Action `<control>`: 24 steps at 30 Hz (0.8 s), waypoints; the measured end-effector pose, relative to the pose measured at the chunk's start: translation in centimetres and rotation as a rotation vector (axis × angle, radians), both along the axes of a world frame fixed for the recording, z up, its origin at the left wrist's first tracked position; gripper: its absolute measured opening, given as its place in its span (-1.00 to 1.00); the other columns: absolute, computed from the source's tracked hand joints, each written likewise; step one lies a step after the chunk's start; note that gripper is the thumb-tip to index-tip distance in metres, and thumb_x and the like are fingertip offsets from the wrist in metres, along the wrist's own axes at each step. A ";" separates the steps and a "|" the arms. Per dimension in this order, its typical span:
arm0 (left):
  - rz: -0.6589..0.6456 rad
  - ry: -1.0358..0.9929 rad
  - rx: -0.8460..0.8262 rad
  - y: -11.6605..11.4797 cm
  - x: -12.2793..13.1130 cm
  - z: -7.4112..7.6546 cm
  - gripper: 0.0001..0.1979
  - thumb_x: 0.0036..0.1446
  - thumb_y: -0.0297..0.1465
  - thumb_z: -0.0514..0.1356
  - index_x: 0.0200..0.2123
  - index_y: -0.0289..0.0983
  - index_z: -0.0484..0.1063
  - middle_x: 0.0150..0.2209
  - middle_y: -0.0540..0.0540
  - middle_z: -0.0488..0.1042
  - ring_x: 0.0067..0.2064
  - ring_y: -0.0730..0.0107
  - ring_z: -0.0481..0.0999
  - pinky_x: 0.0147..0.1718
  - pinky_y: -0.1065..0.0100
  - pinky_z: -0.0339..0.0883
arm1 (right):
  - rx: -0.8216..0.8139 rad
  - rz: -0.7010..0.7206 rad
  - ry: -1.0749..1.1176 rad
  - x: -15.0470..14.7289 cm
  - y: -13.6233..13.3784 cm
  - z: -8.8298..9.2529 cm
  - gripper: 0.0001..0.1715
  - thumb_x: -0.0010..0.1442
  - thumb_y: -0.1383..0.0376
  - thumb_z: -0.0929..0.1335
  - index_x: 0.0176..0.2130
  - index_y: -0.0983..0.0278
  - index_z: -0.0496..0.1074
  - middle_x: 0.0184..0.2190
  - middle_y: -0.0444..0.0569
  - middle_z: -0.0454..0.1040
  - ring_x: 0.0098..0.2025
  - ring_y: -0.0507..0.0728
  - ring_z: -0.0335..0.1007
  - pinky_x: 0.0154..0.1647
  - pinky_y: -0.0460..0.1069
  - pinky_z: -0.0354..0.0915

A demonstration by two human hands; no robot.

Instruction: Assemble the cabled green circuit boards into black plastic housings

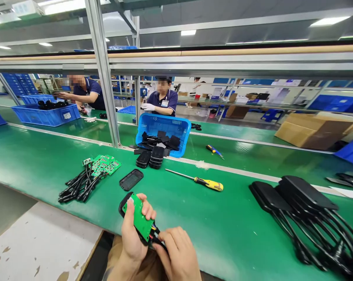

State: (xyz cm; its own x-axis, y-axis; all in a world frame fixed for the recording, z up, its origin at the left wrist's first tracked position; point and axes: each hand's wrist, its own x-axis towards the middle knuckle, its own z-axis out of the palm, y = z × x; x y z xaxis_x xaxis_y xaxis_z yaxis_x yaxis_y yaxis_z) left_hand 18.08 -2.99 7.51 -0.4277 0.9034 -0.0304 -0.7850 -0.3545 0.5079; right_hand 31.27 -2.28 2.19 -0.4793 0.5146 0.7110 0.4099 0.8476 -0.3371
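Note:
My left hand (133,238) is wrapped round a black plastic housing (122,203) with a green circuit board (141,219) lying in it. At the board's lower end, my right hand (178,251) pinches the black cable (158,241), where coloured wires join the board. The thumb and fingers partly cover the cable. Beyond my hands a ribbed black cover (131,180) lies on the green bench. A pile of circuit boards with black cables (104,166) rests to the left. Toward the right lies a yellow and black screwdriver (208,183).
A tilted blue basket (185,136) holds black parts, with stacked black housings (156,157) before it. Finished-looking black units with cables (305,199) lie at right. A metal post (104,78) rises from the bench. Two co-workers sit across; a smaller screwdriver (213,150) lies farther back.

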 end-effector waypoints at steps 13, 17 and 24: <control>0.003 0.123 0.255 -1.2 1.2 1.4 -0.56 0.07 0.02 0.29 -0.27 -0.27 0.44 -0.50 0.05 0.14 -0.48 0.47 0.09 -0.45 0.37 0.17 | -1.158 0.251 0.370 -0.3 0.1 2.0 -0.62 0.02 0.01 0.52 -0.55 0.26 0.63 -0.62 -0.13 0.37 -0.51 0.02 0.18 -0.45 -0.08 0.10; -0.061 0.220 0.291 -1.6 1.1 1.3 -0.54 0.09 0.04 0.26 -0.26 -0.26 0.42 -0.48 0.04 0.13 -0.46 0.44 0.09 -0.43 0.35 0.13 | -1.385 0.308 0.414 -0.7 0.4 3.1 -0.56 -0.19 -0.02 0.58 -0.66 0.29 0.58 -0.69 -0.14 0.35 -0.57 0.00 0.15 -0.48 -0.07 0.07; -0.132 0.575 0.264 -2.6 0.2 0.1 -0.50 0.03 0.07 0.31 -0.23 -0.24 0.42 -0.42 -0.04 0.22 -0.38 0.34 0.19 -0.37 0.29 0.12 | -1.497 0.283 0.406 -1.4 0.5 2.3 -0.54 -0.23 -0.02 0.57 -0.69 0.30 0.53 -0.74 -0.14 0.37 -0.62 -0.02 0.13 -0.52 -0.07 0.03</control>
State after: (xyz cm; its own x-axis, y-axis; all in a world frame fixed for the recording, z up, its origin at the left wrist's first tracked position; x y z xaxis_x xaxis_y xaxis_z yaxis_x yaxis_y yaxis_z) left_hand 18.30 -5.62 7.57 -0.1945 0.8953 0.4007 -0.4592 -0.4441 0.7694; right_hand 29.87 -1.79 4.51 -0.5894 0.7714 -0.2401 -0.0206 -0.3114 -0.9500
